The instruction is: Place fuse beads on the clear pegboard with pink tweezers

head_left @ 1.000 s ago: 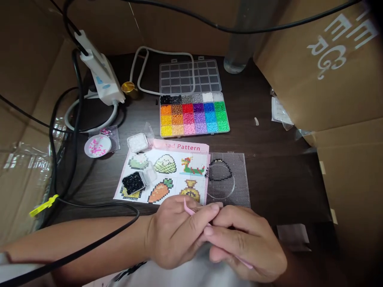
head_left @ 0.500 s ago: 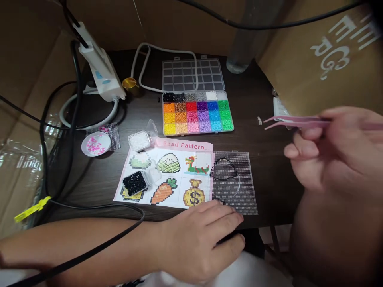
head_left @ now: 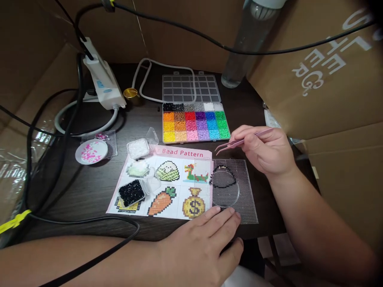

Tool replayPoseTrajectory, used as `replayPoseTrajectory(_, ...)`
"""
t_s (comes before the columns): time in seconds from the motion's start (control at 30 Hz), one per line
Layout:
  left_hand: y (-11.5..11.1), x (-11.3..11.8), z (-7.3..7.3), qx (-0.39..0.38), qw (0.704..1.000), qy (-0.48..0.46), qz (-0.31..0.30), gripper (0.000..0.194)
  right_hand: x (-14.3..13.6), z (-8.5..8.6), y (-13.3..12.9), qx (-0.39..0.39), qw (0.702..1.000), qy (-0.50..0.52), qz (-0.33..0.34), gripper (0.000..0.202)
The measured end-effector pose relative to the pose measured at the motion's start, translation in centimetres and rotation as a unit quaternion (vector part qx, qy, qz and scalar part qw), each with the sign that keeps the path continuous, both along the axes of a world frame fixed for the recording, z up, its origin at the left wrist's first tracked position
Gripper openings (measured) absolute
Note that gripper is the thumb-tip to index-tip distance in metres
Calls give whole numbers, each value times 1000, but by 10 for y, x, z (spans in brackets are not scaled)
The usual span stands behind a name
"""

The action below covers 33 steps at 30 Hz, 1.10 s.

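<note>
My right hand [head_left: 263,149] grips a pair of pink tweezers [head_left: 237,142], their two tips apart above the upper edge of the clear pegboard [head_left: 247,191]. Nothing shows between the tips. On the pegboard, black beads form a rounded outline [head_left: 223,186], with a few pale beads at its top. My left hand [head_left: 206,243] lies flat, fingers stretched out, its fingertips on the board's lower edge. Under the board's left part is a bead pattern sheet [head_left: 181,153]. A small box of black beads [head_left: 132,193] and a box of white beads [head_left: 138,148] sit open on the sheet's left side.
Behind the sheet stands an open sorting case [head_left: 196,121] of coloured beads. At left are a white dish [head_left: 91,151] of pink beads and a power strip [head_left: 104,79]. A bottle [head_left: 242,48] stands at back; black cables [head_left: 191,30] cross overhead and over my left forearm.
My right hand has swung in from the far right with the tweezers, now over the pegboard's top edge. The view has shifted slightly; my left hand stays on the board's edge.
</note>
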<state>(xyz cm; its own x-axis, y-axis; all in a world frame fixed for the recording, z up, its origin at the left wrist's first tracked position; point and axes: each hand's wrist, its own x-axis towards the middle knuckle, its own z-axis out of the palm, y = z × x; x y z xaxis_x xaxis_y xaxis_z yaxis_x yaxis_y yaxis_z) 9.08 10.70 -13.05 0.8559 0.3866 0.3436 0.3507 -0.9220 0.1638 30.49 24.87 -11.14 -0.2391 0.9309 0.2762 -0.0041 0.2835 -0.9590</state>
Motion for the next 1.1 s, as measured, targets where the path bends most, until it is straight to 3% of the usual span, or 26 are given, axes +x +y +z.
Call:
replayPoseTrajectory(0.2,-2,3,-8,21,999,29,16,39,3,-15,-4,13,997,-50,-51,14)
replayPoseTrajectory(0.5,0,3,-8,20,999,33,15,38,2,-16,-4,-37,997,-57,-25,13)
replayPoseTrajectory(0.67,0,-3,-2,23,999,43,-19,41,4,-20,0,-74,996,40,-19,9)
replayPoseTrajectory(0.93,2,-4,0,45,998,47,-5,39,11,-12,12,-180,973,145,21,20)
replayPoseTrajectory(1.0,1,-3,2,44,998,52,-7,39,10,-8,12,-203,968,146,-11,23)
replayPoseTrajectory(1.1,0,-3,3,37,997,62,-7,40,6,-2,11,-271,946,143,-105,47)
